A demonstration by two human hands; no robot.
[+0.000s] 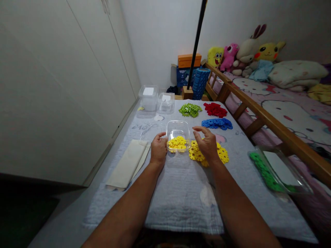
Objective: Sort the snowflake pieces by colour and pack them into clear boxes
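Note:
A clear plastic box [178, 125] stands in the middle of the cloth-covered table, with several yellow flower-shaped plastic pieces [178, 142] lying in its near part. My left hand [158, 148] grips the left wall of this box, thumb and fingers at its edge. To the right of the box, my right hand [207, 143] hovers over a loose pile of yellow flower pieces [222, 155]. Its thumb and forefinger are apart, with nothing visible between them. Part of that pile is hidden under the right hand and wrist.
Piles of light green [190, 110], red [215, 110] and blue pieces [217, 123] lie farther back. At right sits a lidded box of green pieces [266, 174]. Clear containers [148, 100] stand back left, near a transparent lid [150, 132] and a folded cream sheet [128, 163].

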